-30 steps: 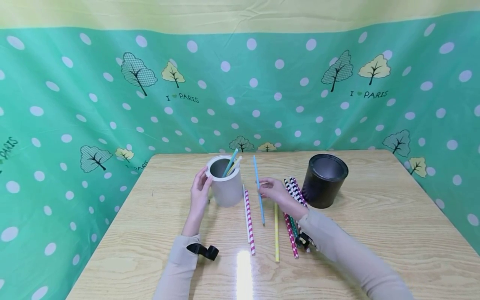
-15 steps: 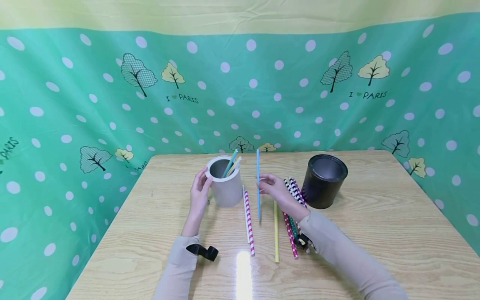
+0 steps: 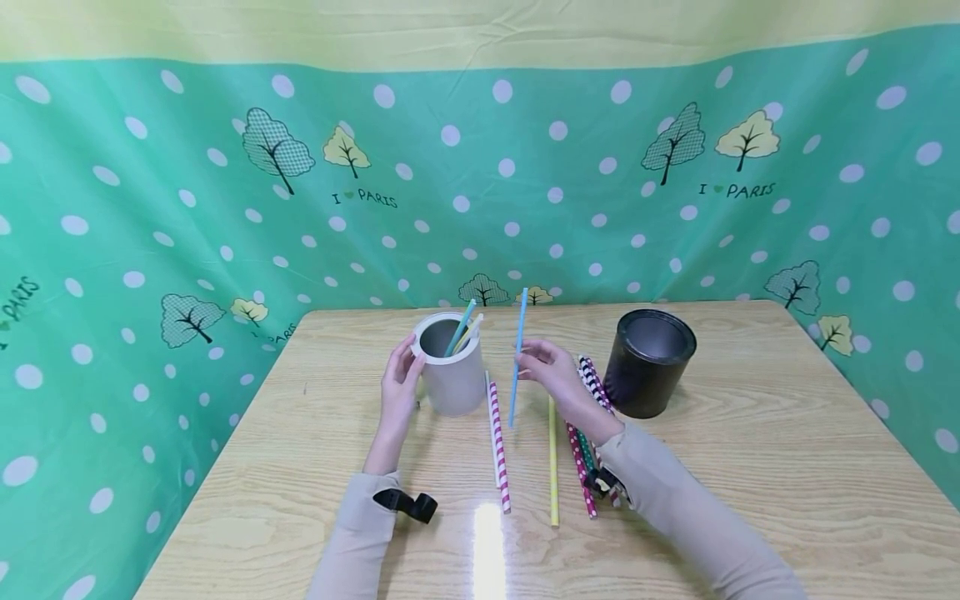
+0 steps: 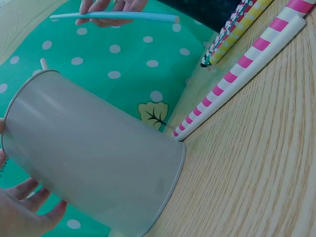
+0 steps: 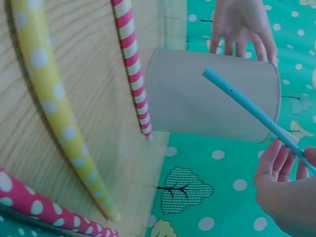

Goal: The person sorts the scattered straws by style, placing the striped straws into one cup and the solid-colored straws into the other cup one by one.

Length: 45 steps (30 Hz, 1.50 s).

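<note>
My right hand [image 3: 551,371] pinches a plain blue paper straw [image 3: 520,333] between thumb and fingers. The straw stands nearly upright above the table, apart from the grey canister [image 3: 453,383] to its left. In the right wrist view, the straw's lower end shows in front of the canister's side. My left hand [image 3: 401,375] grips the canister at its rim from the left, fingers spread along the wall. The canister stands upright, with a teal straw [image 3: 460,327], a yellow one and a white one leaning inside. Their lower ends are hidden.
A pink-and-white striped straw [image 3: 499,450] and a white straw lie beside the canister. A yellow dotted straw [image 3: 553,467] lies further right, then several patterned straws [image 3: 581,467] partly under my right forearm. A black canister [image 3: 649,367] stands at the right. A patterned curtain [image 3: 480,167] hangs behind.
My right hand has lifted the blue straw off to a higher, more upright position, its top now leaning slightly right. The left hand and the grey canister have stayed put.
</note>
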{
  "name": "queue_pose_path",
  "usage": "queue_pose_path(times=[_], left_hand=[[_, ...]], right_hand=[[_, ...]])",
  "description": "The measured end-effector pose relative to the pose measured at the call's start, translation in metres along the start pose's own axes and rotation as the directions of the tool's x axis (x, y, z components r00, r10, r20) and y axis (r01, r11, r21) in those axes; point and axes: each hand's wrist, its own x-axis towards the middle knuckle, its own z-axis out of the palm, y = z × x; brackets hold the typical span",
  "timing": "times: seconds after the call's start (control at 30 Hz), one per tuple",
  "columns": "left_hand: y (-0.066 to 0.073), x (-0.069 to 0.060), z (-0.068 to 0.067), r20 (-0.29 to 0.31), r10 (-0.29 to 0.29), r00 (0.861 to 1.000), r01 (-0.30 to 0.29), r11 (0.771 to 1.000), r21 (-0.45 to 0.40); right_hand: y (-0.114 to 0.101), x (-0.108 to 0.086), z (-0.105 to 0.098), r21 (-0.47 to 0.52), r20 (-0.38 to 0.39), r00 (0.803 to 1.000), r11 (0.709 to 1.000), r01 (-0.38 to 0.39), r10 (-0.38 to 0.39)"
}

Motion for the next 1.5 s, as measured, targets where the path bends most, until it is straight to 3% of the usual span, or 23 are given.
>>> queue_pose_path(times=[0.33, 0.57, 0.67, 0.8, 0.9, 1.03, 1.1, 1.13, 1.23, 1.37, 1.47, 1.5], left_hand=[[0.002, 0.000, 0.001, -0.003, 0.003, 1.000, -0.003, 1.000, 0.001], [0.000, 0.000, 0.000, -0.004, 0.009, 1.000, -0.009, 1.000, -0.004], [0.000, 0.000, 0.001, -0.004, 0.011, 1.000, -0.011, 1.000, 0.006], [0.001, 0.000, 0.001, -0.001, 0.009, 1.000, -0.009, 1.000, 0.012], [0.002, -0.001, 0.001, 0.002, 0.002, 1.000, -0.002, 1.000, 0.012], [0.002, -0.001, 0.000, 0.008, -0.002, 1.000, 0.002, 1.000, 0.014], [0.003, -0.001, 0.000, 0.010, -0.003, 1.000, 0.003, 1.000, 0.015], [0.003, -0.001, 0.000, 0.010, -0.002, 1.000, 0.002, 1.000, 0.016], [0.002, -0.001, 0.000, 0.004, -0.001, 1.000, 0.001, 1.000, 0.017], [0.002, -0.001, 0.001, -0.007, 0.001, 1.000, -0.001, 1.000, 0.025], [0.001, 0.000, 0.001, -0.010, 0.003, 1.000, -0.003, 1.000, 0.029], [0.001, -0.001, 0.001, -0.012, 0.001, 1.000, -0.001, 1.000, 0.030]], right_hand=[[-0.007, 0.003, -0.003, 0.119, -0.037, 0.987, 0.980, 0.160, -0.157], [-0.032, -0.005, 0.002, 0.092, -0.073, 0.991, 0.989, 0.117, -0.110], [-0.033, -0.004, 0.002, 0.136, -0.065, 0.986, 0.978, 0.159, -0.152], [0.024, 0.047, -0.016, 0.215, -0.045, 0.973, 0.949, 0.232, -0.228], [0.080, 0.099, -0.032, 0.235, -0.044, 0.959, 0.930, 0.283, -0.281], [0.111, 0.133, -0.039, 0.254, -0.069, 0.937, 0.902, 0.349, -0.343], [0.115, 0.141, -0.039, 0.274, -0.075, 0.930, 0.890, 0.365, -0.359], [0.113, 0.142, -0.038, 0.273, -0.074, 0.925, 0.884, 0.379, -0.373], [0.100, 0.138, -0.032, 0.319, -0.063, 0.932, 0.877, 0.358, -0.358], [0.018, 0.076, -0.003, 0.325, -0.083, 0.950, 0.893, 0.311, -0.301], [-0.049, 0.022, 0.021, 0.277, -0.107, 0.959, 0.918, 0.283, -0.263], [-0.060, 0.014, 0.025, 0.263, -0.104, 0.959, 0.923, 0.280, -0.262]])
